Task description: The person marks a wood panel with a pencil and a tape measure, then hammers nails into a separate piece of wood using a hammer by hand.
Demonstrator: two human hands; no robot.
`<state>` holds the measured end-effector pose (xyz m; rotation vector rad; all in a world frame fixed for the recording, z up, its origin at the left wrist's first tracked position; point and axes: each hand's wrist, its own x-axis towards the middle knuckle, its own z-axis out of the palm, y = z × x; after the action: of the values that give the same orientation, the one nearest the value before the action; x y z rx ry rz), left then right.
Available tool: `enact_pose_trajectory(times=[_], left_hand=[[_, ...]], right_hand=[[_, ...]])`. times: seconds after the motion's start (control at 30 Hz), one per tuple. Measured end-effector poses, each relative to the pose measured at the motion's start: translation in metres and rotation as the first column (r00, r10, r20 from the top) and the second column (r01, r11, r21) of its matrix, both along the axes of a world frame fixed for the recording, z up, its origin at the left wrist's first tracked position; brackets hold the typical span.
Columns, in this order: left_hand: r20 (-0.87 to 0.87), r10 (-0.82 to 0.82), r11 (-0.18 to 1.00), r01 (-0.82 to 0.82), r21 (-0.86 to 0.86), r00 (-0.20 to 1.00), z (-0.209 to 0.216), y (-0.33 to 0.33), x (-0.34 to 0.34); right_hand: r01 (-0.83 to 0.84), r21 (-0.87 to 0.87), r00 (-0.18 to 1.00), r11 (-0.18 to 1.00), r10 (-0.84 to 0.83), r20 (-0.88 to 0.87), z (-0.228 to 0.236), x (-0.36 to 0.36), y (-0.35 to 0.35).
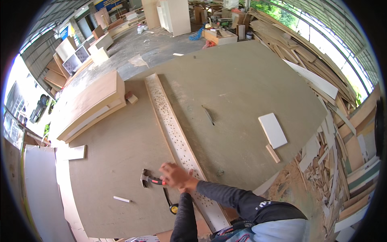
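Cluttered workshop (121, 52) surrounds wide brown worktop (250, 84) bearing speckled board (173, 125), hammer (155, 180)

- I'm looking into a woodworking workshop under a metal-framed roof (350, 30).
- I see stacked long boards (310, 56), scattered offcuts (320, 157) and sawdust (285, 181).
- I also spot a hammer (145, 178) and a pale cabinet (177, 18).

Dark-sleeved, angled in from lower right with right forearm (225, 195), up from bottom edge with left forearm (185, 215), crossed near wrists (192, 184), holding right hand (174, 176) loosely spread over mostly hidden left hand (183, 189).
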<state>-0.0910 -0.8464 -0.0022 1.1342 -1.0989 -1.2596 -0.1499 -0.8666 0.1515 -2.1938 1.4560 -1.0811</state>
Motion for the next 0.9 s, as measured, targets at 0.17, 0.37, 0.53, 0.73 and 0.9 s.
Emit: enact_pose_trajectory(times=[0.17,0.37,0.53,0.73,0.9], left_hand=[[0.831,0.073,0.997,-0.011,-0.081,0.551,0.093,0.019,-0.021],[0.835,0.153,0.988,-0.068,-0.138,0.529,0.093,0.018,-0.017],[0.85,0.26,0.965,-0.103,-0.24,0.459,0.081,0.014,-0.015],[0.808,0.397,0.914,-0.104,-0.393,0.434,0.111,0.034,-0.084],[0.733,0.001,0.995,0.073,-0.069,0.68,0.115,0.065,-0.28]], right_hand=[[0.657,-0.035,0.725,0.753,-0.644,-0.247,-0.023,-0.207,0.066],[0.901,0.021,0.379,0.434,-0.761,-0.527,-0.019,-0.387,0.223],[0.824,0.1,0.545,0.557,-0.734,-0.405,-0.052,-0.434,0.295],[0.98,0.059,0.199,0.192,-0.966,-0.167,-0.076,-0.446,0.384],[0.799,0.601,0.247,0.002,-0.913,-0.325,-0.193,-0.481,0.546]])
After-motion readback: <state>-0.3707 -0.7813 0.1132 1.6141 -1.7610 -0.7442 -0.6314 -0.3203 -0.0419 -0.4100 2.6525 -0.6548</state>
